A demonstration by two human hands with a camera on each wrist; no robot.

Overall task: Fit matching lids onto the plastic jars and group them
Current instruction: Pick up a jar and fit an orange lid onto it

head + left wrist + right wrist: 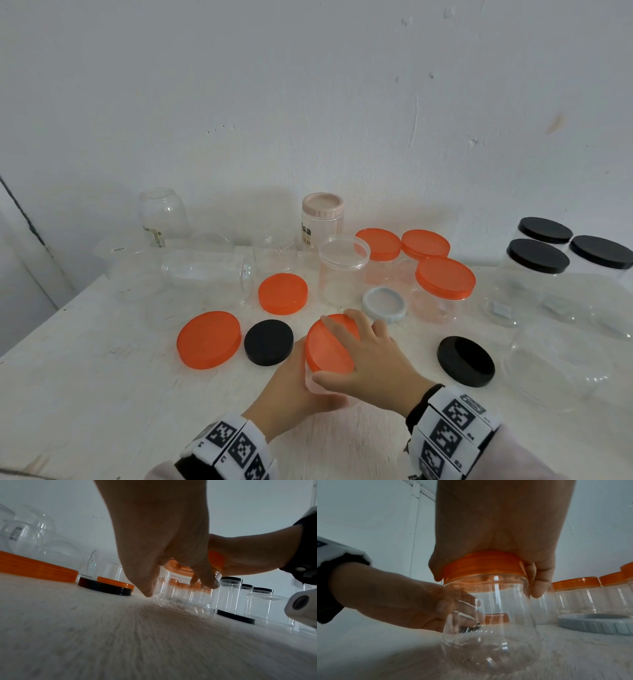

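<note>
A clear plastic jar (489, 615) stands on the white table (102, 394) in front of me, slightly tilted, with an orange lid (329, 346) on its mouth. My right hand (363, 356) lies over that lid and grips its rim with thumb and fingers (537, 588). My left hand (291, 387) holds the jar's body from the left, fingers curled round its wall (181, 597). Three jars with orange lids (445, 277) stand grouped behind. An open clear jar (342, 270) stands beside them.
Loose orange lids (209, 339) (283, 293), two black lids (269, 342) (466, 360) and a pale blue ring lid (384, 304) lie on the table. Black-lidded jars (537, 270) stand at right. Several clear jars (205, 270) lie at back left; a pink-lidded jar (322, 219) stands by the wall.
</note>
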